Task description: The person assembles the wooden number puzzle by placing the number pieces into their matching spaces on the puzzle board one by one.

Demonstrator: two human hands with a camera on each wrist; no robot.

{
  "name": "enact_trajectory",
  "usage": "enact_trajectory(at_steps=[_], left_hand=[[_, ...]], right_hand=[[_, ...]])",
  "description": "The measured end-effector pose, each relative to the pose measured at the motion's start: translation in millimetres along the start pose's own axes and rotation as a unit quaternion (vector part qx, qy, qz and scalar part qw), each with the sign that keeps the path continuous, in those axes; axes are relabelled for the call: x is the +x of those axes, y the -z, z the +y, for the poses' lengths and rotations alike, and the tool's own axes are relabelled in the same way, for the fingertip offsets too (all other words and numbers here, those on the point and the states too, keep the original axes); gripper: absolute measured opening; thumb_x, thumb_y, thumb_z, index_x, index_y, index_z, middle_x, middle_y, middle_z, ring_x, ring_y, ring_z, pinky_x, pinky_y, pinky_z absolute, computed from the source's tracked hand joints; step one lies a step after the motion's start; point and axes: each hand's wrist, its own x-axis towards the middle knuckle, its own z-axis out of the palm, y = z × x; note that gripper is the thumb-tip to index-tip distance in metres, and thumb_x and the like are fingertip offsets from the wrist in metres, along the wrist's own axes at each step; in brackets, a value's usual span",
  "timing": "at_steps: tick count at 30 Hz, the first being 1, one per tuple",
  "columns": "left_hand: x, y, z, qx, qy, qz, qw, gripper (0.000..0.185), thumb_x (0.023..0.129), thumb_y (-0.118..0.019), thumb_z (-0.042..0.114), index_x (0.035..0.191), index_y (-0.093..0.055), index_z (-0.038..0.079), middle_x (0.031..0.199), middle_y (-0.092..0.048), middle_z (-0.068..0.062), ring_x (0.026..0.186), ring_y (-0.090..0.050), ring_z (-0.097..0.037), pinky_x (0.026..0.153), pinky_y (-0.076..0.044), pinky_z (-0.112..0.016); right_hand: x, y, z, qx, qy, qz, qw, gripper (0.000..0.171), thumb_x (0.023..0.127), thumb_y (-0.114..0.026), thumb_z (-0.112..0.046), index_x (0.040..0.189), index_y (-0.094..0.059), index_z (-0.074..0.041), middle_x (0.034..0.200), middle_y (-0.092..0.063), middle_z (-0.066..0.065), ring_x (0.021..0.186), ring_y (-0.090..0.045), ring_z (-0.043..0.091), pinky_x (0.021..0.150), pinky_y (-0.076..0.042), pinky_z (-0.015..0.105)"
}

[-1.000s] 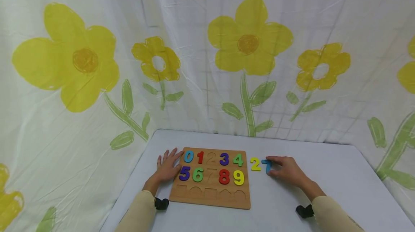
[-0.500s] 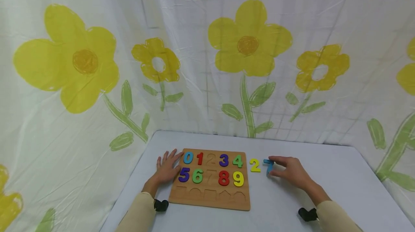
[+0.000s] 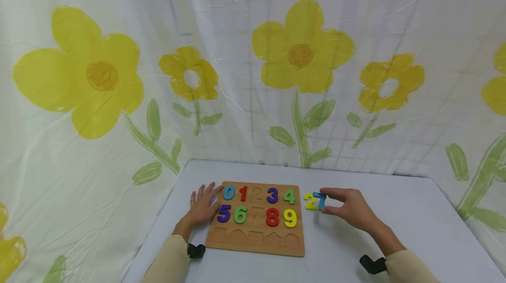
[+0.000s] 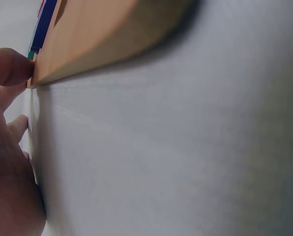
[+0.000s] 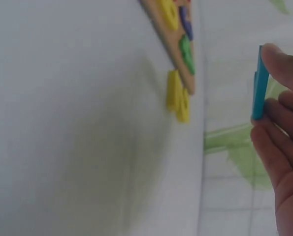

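1. Two fingertips and the thumb of the right hand (image 3: 353, 209) pinch the blue number 7 (image 3: 321, 200); the right wrist view shows the blue piece (image 5: 259, 83) held clear of the table between thumb and fingers (image 5: 276, 120).
2. One piece lies just beside it: the yellow number 2 (image 3: 310, 201) flat on the table, between the held 7 and the right edge of the wooden number puzzle board (image 3: 258, 242). From the head view the 7 seems to overlap the 2's right edge; whether they touch cannot be told.
3. Eight numbers sit in the board: a blue 0 (image 3: 229, 193), red 1 (image 3: 243, 193), purple 3 (image 3: 272, 195) and green 4 (image 3: 289, 196) in the far row, then a purple 5 (image 3: 223, 213), green 6 (image 3: 240, 214), red 8 (image 3: 272, 216) and yellow 9 (image 3: 290, 217) in the near row.
4. Two number recesses are open, one between the 1 and the 3, one between the 6 and the 8; a row of open shape recesses runs along the near edge.
5. The left hand (image 3: 203, 206) lies flat with its fingers spread and straight, resting on the table against the board's left edge and holding nothing; the left wrist view shows a fingertip touching the board's corner (image 4: 87, 34).
6. All of it rests on a pale grey table (image 3: 395, 230), backed by a white curtain with yellow flowers (image 3: 302, 50).
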Motion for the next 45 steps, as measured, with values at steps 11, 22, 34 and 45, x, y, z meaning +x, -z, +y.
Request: enact_trajectory(at_steps=[11, 22, 34, 45], left_hand=[[2.7, 10.0, 6.7, 0.035, 0.023, -0.025, 0.9988, 0.062, 0.102, -0.060, 0.017, 0.163, -0.051, 0.011, 0.178, -0.029, -0.026, 0.165, -0.009, -0.059, 0.128, 0.004, -0.079], [8.7, 13.5, 6.2, 0.048, 0.027, -0.031, 0.9980, 0.062, 0.104, -0.060, 0.018, 0.165, -0.050, 0.014, 0.179, -0.028, -0.023, 0.166, -0.008, -0.057, 0.129, 0.004, -0.079], [3.6, 11.9, 6.5, 0.024, 0.018, -0.026, 0.9992, 0.062, 0.102, -0.062, 0.018, 0.162, -0.052, 0.010, 0.177, -0.030, -0.026, 0.165, -0.009, -0.058, 0.128, 0.005, -0.079], [0.8, -1.4, -6.1, 0.001, -0.003, -0.009, 1.0000, 0.064, 0.100, -0.060, 0.021, 0.162, -0.052, 0.012, 0.176, -0.031, -0.028, 0.164, -0.007, -0.060, 0.127, 0.009, -0.079]], right_hand=[[11, -16, -45, 0.005, 0.014, 0.006, 1.000, 0.053, 0.088, -0.093, -0.031, 0.135, -0.079, -0.011, 0.133, -0.080, 0.006, 0.123, -0.077, 0.036, 0.103, -0.061, 0.056], [30, -47, -74, 0.011, 0.049, -0.003, 0.999, 0.053, 0.088, -0.093, -0.035, 0.133, -0.079, -0.012, 0.133, -0.080, 0.004, 0.123, -0.077, 0.033, 0.102, -0.062, 0.054], [49, -102, -85, 0.030, 0.086, -0.041, 0.995, 0.050, 0.089, -0.093, -0.028, 0.132, -0.079, -0.008, 0.122, -0.084, 0.005, 0.115, -0.079, 0.037, 0.092, -0.066, 0.054], [62, -148, -85, -0.023, 0.085, -0.060, 0.994, 0.050, 0.088, -0.094, -0.027, 0.132, -0.079, -0.008, 0.122, -0.083, 0.003, 0.107, -0.078, 0.019, 0.089, -0.065, 0.037]])
